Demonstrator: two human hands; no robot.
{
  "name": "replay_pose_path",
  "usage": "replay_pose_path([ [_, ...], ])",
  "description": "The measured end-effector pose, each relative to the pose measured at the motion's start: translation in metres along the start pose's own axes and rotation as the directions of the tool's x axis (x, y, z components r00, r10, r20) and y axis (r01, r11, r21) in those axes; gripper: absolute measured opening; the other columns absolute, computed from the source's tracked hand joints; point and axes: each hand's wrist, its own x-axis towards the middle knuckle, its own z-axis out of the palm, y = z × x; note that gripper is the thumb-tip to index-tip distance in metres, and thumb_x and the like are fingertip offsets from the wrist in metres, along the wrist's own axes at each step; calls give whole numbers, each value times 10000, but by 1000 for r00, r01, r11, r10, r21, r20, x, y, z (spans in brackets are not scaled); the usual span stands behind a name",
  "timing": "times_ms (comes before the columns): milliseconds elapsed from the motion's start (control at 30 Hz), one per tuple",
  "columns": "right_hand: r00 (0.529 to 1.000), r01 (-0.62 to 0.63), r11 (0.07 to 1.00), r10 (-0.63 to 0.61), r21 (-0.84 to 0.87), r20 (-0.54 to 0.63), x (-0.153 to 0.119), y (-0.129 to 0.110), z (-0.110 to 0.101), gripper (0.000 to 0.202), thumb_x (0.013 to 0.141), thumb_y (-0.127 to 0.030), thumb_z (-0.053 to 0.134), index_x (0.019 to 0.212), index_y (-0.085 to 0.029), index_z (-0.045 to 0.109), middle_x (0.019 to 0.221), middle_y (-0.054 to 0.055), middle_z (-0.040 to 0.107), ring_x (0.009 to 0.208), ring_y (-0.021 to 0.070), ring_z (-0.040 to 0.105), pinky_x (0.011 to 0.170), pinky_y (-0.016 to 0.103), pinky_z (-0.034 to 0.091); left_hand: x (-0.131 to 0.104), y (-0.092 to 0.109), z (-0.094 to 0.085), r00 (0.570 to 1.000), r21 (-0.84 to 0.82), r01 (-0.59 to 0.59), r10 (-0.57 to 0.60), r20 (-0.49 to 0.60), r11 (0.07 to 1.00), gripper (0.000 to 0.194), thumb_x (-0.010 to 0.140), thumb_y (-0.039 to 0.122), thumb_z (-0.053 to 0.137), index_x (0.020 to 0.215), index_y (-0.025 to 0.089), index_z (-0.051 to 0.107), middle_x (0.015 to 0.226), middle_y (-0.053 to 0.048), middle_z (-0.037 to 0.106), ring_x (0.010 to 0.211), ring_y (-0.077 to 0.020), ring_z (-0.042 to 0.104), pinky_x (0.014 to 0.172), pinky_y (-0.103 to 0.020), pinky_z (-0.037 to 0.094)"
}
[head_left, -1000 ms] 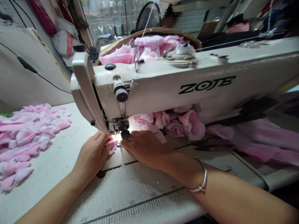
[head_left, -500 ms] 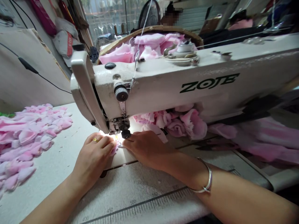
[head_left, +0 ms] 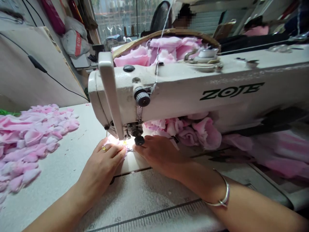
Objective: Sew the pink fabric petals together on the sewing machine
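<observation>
A white sewing machine (head_left: 166, 101) marked ZOJE stands over the worktable, its lamp lighting the needle area. Just left of the needle, my left hand (head_left: 105, 164), with a ring, has its fingers pressed together on a small piece of pink fabric (head_left: 111, 140). Part of that fabric lies under the fingers and in the glare. My right hand (head_left: 160, 154) is curled close to the right of the presser foot, below a black knob (head_left: 139, 140). Its fingertips are tucked away, so what they grip is hidden. Behind it sit pink fabric flowers (head_left: 190, 133).
Many pink fabric petals (head_left: 31, 138) lie spread at the left. A basket (head_left: 214, 43) of pink fabric stands behind the machine. Pink cloth (head_left: 272, 154) lies at the right. A printed ruler (head_left: 145, 220) runs along the front edge. Other people sit in the background.
The camera view has turned slightly left, so the machine and hands appear further right. More pink fabric shows beyond my left fingers. Both hands stay beside the needle.
</observation>
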Motion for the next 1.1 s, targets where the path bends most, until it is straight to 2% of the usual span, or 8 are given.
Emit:
replay_pose_path([
  [133,1000,-18,1000,18,4,4,0,0,1,143,845,-80,558,799,-202,619,661,10,584,645,162,510,499,312,193,2,2,-4,997,-65,12,-16,-69,998,224,950,219,450,1130,191,580,1007,-29,648,911,-188,559,904,-408,458],
  [233,999,-37,999,38,11,-10,0,0,2,144,841,-81,560,778,-202,606,669,10,589,627,155,500,494,313,179,2,4,-6,997,-84,18,-24,-71,996,208,948,227,448,1100,192,585,997,-29,650,893,-194,555,793,-367,498],
  [467,997,-74,997,74,33,17,3,1,4,158,826,-63,543,786,-199,613,686,17,601,639,164,515,496,314,189,3,7,-1,998,-12,45,-46,-31,999,252,913,157,486,1159,151,541,1051,-68,614,952,-229,529,860,-413,481],
  [767,994,-112,994,112,18,4,11,3,9,159,839,-54,492,792,-173,587,686,38,606,657,169,547,504,308,222,13,3,6,991,80,65,-55,-120,995,102,920,175,464,947,156,561,860,-54,608,822,-220,537,774,-387,488],
  [933,992,-124,992,124,-12,-12,5,3,9,158,814,-30,501,816,-169,576,755,44,613,661,166,538,494,314,218,11,-4,7,979,-35,166,-169,-118,986,90,916,191,461,868,167,533,802,-38,577,756,-197,538,692,-345,472],
  [1100,999,-52,999,52,2,9,-1,2,4,168,845,-53,501,899,-181,596,820,45,615,702,162,531,492,307,238,11,-8,7,967,-188,172,-203,-157,967,94,903,185,484,888,181,576,878,-30,569,836,-174,541,735,-312,462],
])
